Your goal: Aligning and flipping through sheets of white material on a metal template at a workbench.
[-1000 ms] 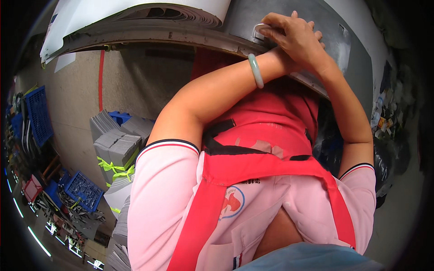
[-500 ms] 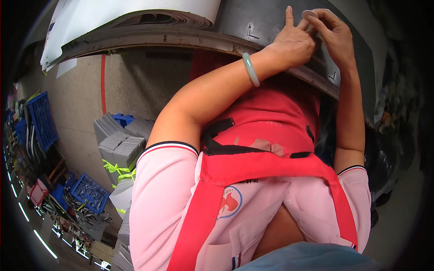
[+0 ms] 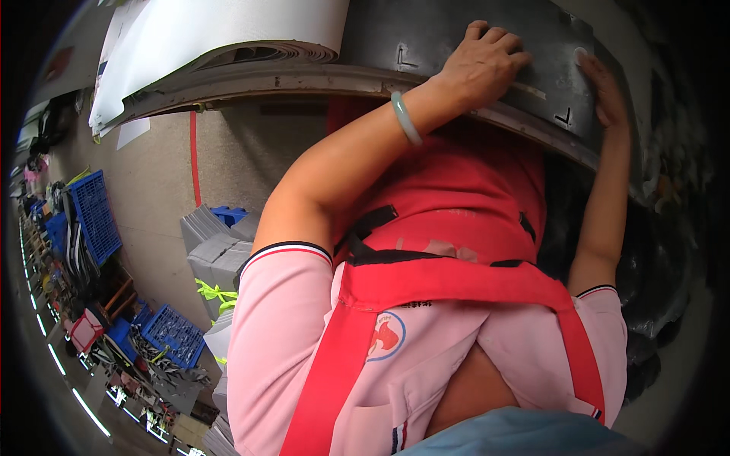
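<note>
My left hand [image 3: 485,64], with a pale green bangle [image 3: 406,118] on its wrist, rests over a dark flat board [image 3: 433,30]. Its fingers are curled and close together; whatever they may hold is hidden under them. Farther right, my right hand [image 3: 607,91] reaches over the same board, fingers fairly straight. A small white disc [image 3: 580,53] shows at its fingertips, against a whitish smudged patch. A pale strip [image 3: 528,90] lies between the two hands near the board's front edge. L-shaped marks [image 3: 563,116] show on the board.
Large white sheeting [image 3: 251,23], curled in layers, covers the left of the work table, whose worn front edge [image 3: 304,80] runs before me. Stacked grey pieces [image 3: 215,254] with yellow-green ties stand on the floor at left. Blue crates [image 3: 173,334] lie beyond; black bags [image 3: 654,281] are at right.
The hands have come apart. My right hand moved right with the white disc, away from my left fingers. My left hand shifted slightly left and its raised finger curled down.
</note>
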Motion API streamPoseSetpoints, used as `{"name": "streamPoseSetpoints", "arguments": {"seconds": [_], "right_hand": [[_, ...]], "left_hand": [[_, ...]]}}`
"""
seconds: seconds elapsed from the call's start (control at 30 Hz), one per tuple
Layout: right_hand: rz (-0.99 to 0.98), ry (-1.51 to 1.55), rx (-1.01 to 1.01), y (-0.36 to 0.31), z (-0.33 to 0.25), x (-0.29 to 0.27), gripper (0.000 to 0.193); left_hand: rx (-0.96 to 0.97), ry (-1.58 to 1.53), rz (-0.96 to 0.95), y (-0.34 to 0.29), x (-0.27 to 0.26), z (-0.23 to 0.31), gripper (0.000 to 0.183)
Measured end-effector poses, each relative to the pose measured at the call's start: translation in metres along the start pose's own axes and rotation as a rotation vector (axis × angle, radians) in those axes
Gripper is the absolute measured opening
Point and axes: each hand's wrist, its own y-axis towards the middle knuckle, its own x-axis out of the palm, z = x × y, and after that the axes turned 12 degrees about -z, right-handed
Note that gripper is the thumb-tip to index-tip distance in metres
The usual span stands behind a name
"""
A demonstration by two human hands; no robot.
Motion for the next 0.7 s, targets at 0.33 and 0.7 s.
{"name": "streamPoseSetpoints", "arguments": {"seconds": [0.33,0.7], "right_hand": [[0.244,0.306,-0.317,0.025,0.032,-0.015,0.039],[0.297,0.169,-0.379,0.028,0.053,-0.019,0.046]], "left_hand": [[0.017,0.001,-0.306,-0.036,-0.066,0.006,0.025],[0.107,-0.066,-0.476,-0.034,-0.084,-0.026,0.022]]}}
